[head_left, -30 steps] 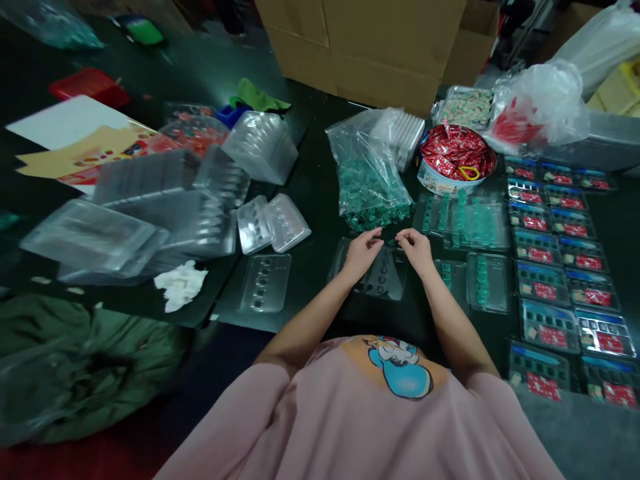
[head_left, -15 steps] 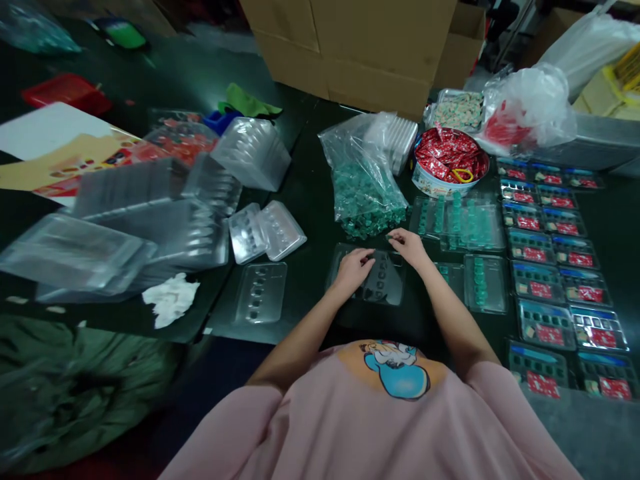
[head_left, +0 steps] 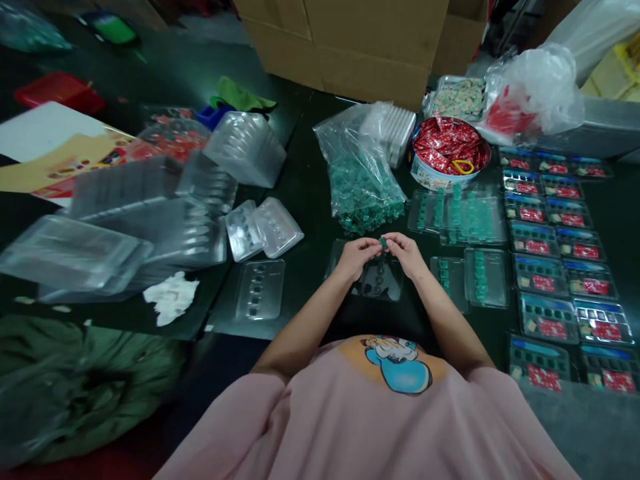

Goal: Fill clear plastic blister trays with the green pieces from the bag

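My left hand (head_left: 356, 257) and my right hand (head_left: 406, 255) meet at the fingertips around a small green plastic piece (head_left: 383, 244). Both hands are closed in a pinch on it. Just below them lies a clear plastic blister tray (head_left: 387, 288) with a row of dark-looking pockets, partly covered by my left hand. Beyond the hands, more green pieces (head_left: 367, 221) spill from the mouth of a clear bag (head_left: 357, 170). To the right of my right hand are clear trays with green pieces in rows, one of them a filled tray (head_left: 493, 283).
Packed trays (head_left: 537, 248) with red packets line the right side. A round tin (head_left: 445, 177) of red packets stands behind. On the left are stacked clear trays (head_left: 150, 220), a single tray (head_left: 261, 290) and a crumpled white tissue (head_left: 171, 298). A cardboard box (head_left: 345, 47) closes off the back.
My hands have come together; the right moved left and the left moved slightly right. The green piece now sits between both sets of fingertips. The view has shifted slightly.
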`<action>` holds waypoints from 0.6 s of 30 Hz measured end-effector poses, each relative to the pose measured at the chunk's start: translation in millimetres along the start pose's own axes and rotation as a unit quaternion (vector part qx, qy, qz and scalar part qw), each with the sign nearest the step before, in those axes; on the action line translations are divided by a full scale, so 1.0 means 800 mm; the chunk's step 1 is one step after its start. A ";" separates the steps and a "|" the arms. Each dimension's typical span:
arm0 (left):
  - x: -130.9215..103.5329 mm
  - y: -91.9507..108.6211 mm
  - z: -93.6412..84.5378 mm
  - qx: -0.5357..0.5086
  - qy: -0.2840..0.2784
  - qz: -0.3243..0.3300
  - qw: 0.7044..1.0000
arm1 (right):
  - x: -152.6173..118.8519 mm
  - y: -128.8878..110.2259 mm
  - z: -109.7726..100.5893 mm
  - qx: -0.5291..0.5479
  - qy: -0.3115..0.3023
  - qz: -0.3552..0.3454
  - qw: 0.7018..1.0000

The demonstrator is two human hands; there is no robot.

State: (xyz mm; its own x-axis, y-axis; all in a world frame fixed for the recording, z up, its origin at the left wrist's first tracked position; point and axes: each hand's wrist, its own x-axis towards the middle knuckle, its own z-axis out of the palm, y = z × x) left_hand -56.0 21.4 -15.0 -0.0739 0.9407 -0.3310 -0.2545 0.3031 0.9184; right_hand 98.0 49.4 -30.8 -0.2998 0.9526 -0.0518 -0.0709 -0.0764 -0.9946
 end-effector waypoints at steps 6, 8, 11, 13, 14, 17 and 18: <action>-0.002 0.000 0.003 0.039 0.014 0.045 0.998 | -0.009 0.000 0.004 -0.089 0.051 -0.048 0.994; -0.001 -0.001 0.002 0.060 0.014 0.060 0.996 | -0.012 -0.003 0.004 -0.110 0.039 -0.045 0.992; 0.001 -0.004 -0.003 0.078 -0.003 0.066 0.995 | -0.015 -0.006 0.003 -0.104 0.017 -0.035 0.994; 0.002 -0.005 -0.007 0.084 -0.028 0.066 0.994 | -0.015 -0.005 0.002 -0.092 0.006 -0.029 0.995; 0.003 -0.005 -0.010 0.089 -0.041 0.068 0.993 | -0.015 -0.005 0.002 -0.090 0.001 -0.028 0.996; 0.002 -0.004 -0.014 0.114 -0.064 0.081 0.988 | -0.014 -0.004 0.000 -0.101 -0.011 -0.027 0.994; 0.001 -0.003 -0.015 0.126 -0.064 0.088 0.986 | -0.014 -0.004 -0.001 -0.106 -0.017 -0.026 0.994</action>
State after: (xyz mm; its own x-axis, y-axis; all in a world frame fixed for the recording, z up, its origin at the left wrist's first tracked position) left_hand -66.8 19.9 -19.9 0.0301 0.9888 -0.1460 0.0008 0.1460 0.9893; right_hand 102.3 39.6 -27.1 -0.3330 0.9429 -0.0005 0.1148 0.0400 -0.9926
